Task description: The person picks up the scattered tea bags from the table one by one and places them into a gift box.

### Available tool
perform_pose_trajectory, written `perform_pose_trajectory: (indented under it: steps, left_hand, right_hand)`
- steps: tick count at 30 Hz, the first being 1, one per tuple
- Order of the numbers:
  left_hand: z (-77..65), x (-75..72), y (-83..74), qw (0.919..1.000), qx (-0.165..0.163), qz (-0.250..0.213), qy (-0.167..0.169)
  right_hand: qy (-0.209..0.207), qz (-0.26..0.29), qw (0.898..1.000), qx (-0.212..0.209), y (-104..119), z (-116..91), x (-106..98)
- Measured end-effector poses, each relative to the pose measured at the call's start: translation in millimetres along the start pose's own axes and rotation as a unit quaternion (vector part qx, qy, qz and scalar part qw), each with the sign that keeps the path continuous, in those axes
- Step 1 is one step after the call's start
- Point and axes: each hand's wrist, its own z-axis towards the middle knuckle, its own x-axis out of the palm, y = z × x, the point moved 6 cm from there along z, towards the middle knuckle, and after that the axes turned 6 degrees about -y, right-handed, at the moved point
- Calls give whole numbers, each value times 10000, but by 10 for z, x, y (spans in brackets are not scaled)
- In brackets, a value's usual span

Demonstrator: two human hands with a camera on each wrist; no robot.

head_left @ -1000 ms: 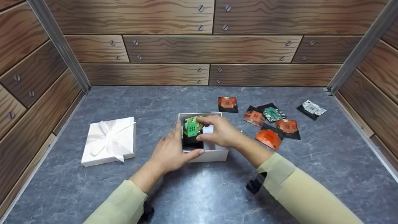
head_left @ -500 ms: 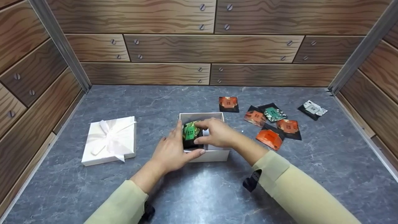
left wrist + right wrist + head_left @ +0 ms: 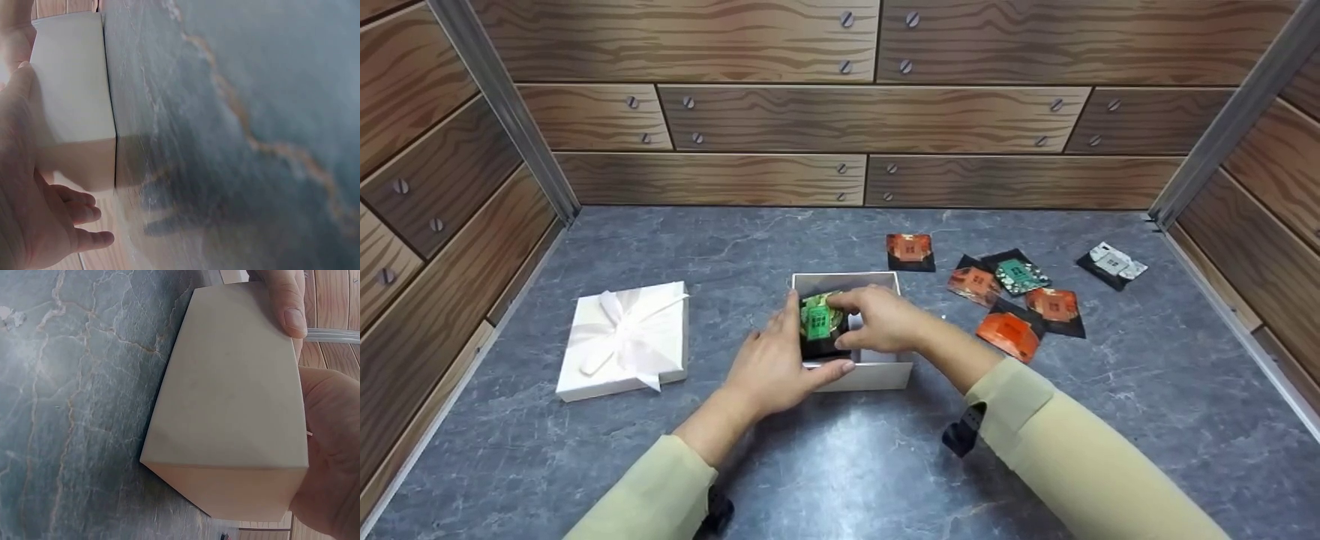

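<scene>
A black sachet with a green label (image 3: 819, 321) lies in the left part of a white box (image 3: 862, 377). My right hand (image 3: 889, 319) reaches into the box from the right and pinches the sachet between thumb and index finger. My left hand (image 3: 776, 364) rests around the near left corner, its thumb along the front wall and index finger up the left side. In the left wrist view, the other fingers (image 3: 84, 214) stretch out loosely past the box. The right wrist view shows the box's outer walls; they hide the right fingertips.
A white lid with a ribbon bow (image 3: 622, 337) lies to the left. Right of the box are several loose sachets: an orange one (image 3: 1009, 335), a green one (image 3: 1018, 271) and others overlapping. A white sachet (image 3: 1112, 264) lies farther right. Wood-patterned walls (image 3: 870, 120) enclose the table.
The green-labelled sachet has sunk lower into the box, with my right hand following it slightly. Over the last half second little has moved. My left hand has stayed at the box corner.
</scene>
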Motion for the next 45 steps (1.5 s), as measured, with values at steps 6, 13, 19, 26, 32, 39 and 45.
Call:
perform_pose_trajectory:
  steps: [6, 13, 19, 26, 32, 39, 45]
  left_hand:
    - [6, 6, -6, 10000, 32, 1, -23]
    - [-5, -4, -9, 10000, 12, -29, -38]
    - [-4, 4, -3, 10000, -52, 5, 8]
    - [-2, 18, 13, 9999, -55, 104, 2]
    - [-2, 14, 4, 9999, -42, 101, -13]
    - [3, 10, 5, 9999, -96, 81, 41]
    - [-7, 5, -8, 10000, -28, 48, 27]
  right_hand:
    - [-29, -95, 9999, 117, -12, -4, -13]
    - [-186, -141, 9997, 43, 29, -99, -139]
    - [-881, 225, 9957, 188, -27, -326, -498]
    - [-2157, 856, 9709, 596, -492, -763, -1051]
    - [-2833, 895, 9489, 1069, -1079, -1243, -1393]
    - [-3217, 904, 9289, 1597, -1811, -1777, -1521]
    - [-3120, 1029, 9221, 2045, -2341, -2083, -1424]
